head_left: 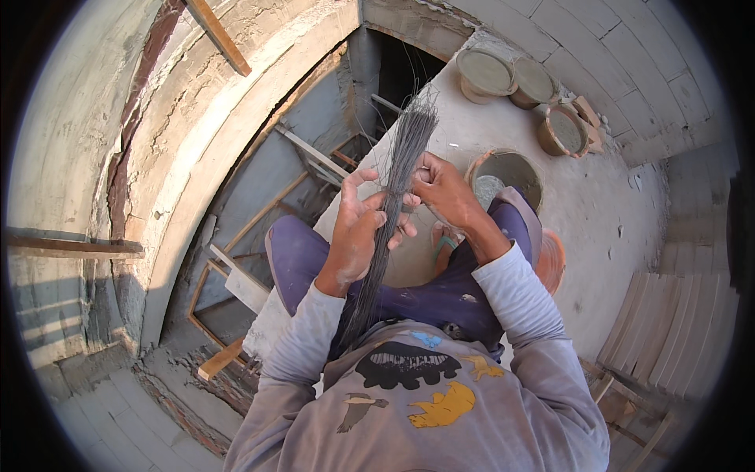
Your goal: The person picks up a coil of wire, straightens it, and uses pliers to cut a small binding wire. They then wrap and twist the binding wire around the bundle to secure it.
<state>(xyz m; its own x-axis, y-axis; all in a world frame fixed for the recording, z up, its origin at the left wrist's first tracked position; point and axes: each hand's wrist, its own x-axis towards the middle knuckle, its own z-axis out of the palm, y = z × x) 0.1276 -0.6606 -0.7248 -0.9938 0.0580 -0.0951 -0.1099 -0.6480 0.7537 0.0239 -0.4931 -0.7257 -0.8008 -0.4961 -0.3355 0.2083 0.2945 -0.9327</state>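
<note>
A long bundle of thin grey binding wire [409,138] stands tilted over my lap, its frayed top fanning out and its lower end reaching my shirt. My left hand [358,224] cradles the bundle from the left, fingers curled round it and the thumb lying along it. On the right side my right hand [448,189] pinches at the bundle's middle, where a wire strand seems wrapped round it. What exactly lies between the right fingertips is too small to make out. My knees, in purple trousers [303,256], are spread beneath both hands.
Several mortar-stained buckets [486,75] stand at the far right, with another bucket [507,173] by my right knee. An orange basin [550,263] is partly hidden behind my right leg. To the left, the concrete ledge [267,334] drops to a lower space with timber frames [252,212].
</note>
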